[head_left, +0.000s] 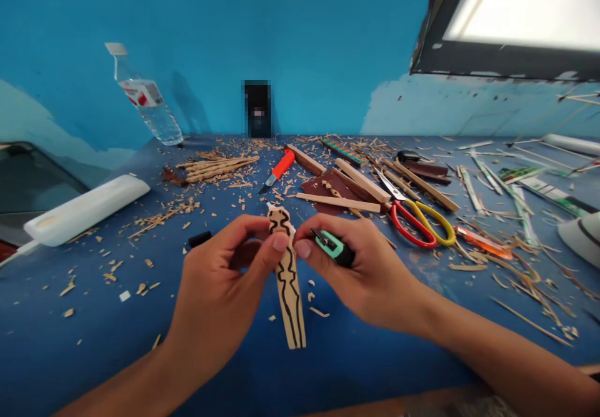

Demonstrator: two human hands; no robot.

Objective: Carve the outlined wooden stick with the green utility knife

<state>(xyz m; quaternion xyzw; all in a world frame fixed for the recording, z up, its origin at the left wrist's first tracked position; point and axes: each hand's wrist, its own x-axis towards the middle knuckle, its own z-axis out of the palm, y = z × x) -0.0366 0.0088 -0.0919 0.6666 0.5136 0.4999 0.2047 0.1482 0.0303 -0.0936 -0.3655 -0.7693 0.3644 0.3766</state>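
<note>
A flat wooden strip (290,286) with wavy black outlines drawn along it stands tilted between my hands. My left hand (225,279) is closed on its upper part, thumb on the drawn face. In my right hand (360,273) is tucked a teal-and-black cutter knife (334,248), its tip pointing left toward the strip. The thumb and index finger of that hand are pinched at the strip's right edge. Something white shows behind the strip's top, mostly hidden. A short black cylinder (200,239) lies just behind my left hand.
A red cutter (282,165), wooden sticks (360,179) and red-and-yellow scissors (417,220) lie beyond my hands. An orange cutter (485,243) is at right. A water bottle (150,104) and a white elongated object (89,211) are at left. Shavings litter the blue table (117,323).
</note>
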